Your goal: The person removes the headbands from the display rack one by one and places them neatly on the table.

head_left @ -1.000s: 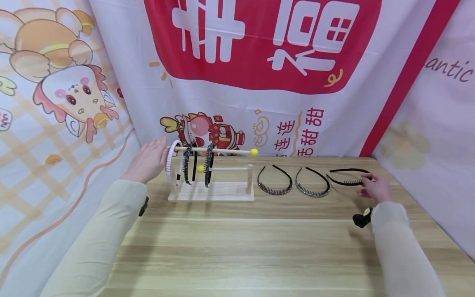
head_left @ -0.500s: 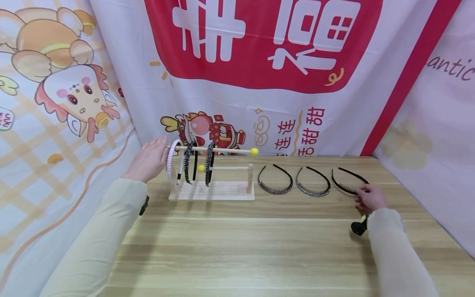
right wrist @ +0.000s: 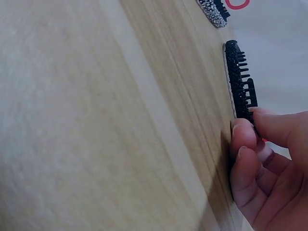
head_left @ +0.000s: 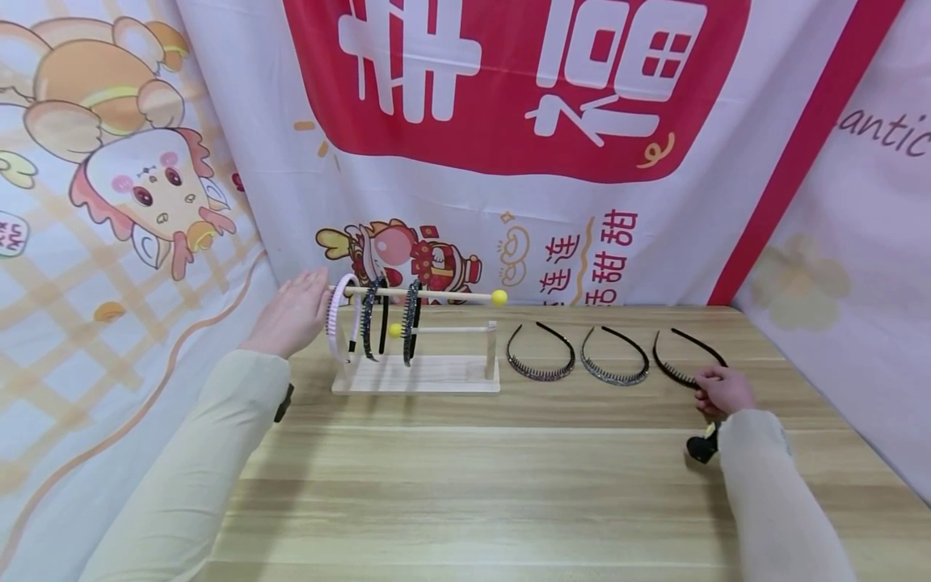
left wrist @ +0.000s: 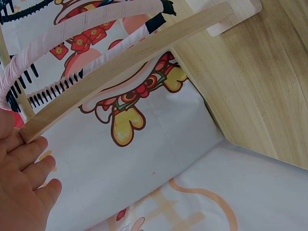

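Note:
At the right of the table my right hand point(head_left: 727, 390) pinches the near end of a black toothed headband point(right wrist: 234, 72) between thumb and fingers. That headband lies on the tabletop with its open ends towards the back. My left hand point(head_left: 287, 315) touches the top left end of a wooden display stand point(head_left: 436, 376); its fingers are fairly straight against the top of the upright post point(left wrist: 96, 86). A pink headband point(head_left: 333, 323) hangs on the upper bar beside that hand. Two dark glittery headbands, one left point(head_left: 368, 323) and one right point(head_left: 409, 331), hang further along.
Two more toothed headbands, one dark point(head_left: 540, 375) and one silvery point(head_left: 614, 378), lie between stand and right hand. Yellow balls cap the upper bar point(head_left: 499, 297) and lower bar point(head_left: 395, 331). Printed cloth point(head_left: 451, 178) walls the back and sides of the wooden table point(head_left: 465, 485).
My right hand has turned the black headband so its open ends face the back, bringing it slightly left and nearer, in line with the other two. The left hand stays at the stand.

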Tool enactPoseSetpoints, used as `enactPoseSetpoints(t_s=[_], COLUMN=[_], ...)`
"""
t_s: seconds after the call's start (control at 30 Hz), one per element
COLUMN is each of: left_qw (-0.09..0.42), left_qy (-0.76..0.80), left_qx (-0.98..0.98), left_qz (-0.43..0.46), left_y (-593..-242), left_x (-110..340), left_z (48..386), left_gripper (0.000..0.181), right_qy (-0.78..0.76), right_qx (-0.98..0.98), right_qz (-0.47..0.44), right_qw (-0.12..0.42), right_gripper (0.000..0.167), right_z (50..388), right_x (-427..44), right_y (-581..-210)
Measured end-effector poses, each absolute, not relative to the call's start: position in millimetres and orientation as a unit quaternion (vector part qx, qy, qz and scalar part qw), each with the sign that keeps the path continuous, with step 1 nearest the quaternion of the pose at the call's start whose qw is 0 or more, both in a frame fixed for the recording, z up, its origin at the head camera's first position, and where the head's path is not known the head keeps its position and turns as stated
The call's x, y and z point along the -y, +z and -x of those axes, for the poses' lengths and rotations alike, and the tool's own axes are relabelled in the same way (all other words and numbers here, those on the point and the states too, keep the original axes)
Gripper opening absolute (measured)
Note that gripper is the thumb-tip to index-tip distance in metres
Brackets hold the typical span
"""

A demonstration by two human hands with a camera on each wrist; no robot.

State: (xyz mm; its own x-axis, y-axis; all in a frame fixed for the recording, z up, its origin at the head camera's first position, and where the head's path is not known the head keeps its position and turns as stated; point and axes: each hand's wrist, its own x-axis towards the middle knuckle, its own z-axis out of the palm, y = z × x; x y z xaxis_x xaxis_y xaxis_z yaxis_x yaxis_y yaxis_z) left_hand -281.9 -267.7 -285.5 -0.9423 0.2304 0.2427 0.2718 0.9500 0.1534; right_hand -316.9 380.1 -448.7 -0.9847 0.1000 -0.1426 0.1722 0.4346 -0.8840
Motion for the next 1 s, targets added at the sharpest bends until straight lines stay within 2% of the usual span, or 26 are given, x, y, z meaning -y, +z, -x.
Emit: enactPoseSetpoints(t_s=[0.37, 0.6, 1.0], left_qw=[0.114, 0.117, 0.119], left_qy=[-0.092, -0.090, -0.088], left_qx=[0.981, 0.980, 0.980], left_qz=[0.131, 0.134, 0.134], left_y=[-286.4, -286.8, -285.9], left_x=[266.9, 267.9, 267.4], left_z=[283.2, 283.6, 282.4], left_gripper=[0.050, 0.050, 0.050], right_qy=[-0.530, -0.520, -0.486], right_qx=[-0.844, -0.853, -0.874], right_qz=[-0.068, -0.030, 0.012], right_qw=[0.050, 0.028, -0.018], right_gripper=[0.039, 0.047, 0.050], right_z=[316.9, 321.7, 324.7], right_x=[-380.1, -375.8, -353.1], right_y=[-440.6, -426.3, -384.8])
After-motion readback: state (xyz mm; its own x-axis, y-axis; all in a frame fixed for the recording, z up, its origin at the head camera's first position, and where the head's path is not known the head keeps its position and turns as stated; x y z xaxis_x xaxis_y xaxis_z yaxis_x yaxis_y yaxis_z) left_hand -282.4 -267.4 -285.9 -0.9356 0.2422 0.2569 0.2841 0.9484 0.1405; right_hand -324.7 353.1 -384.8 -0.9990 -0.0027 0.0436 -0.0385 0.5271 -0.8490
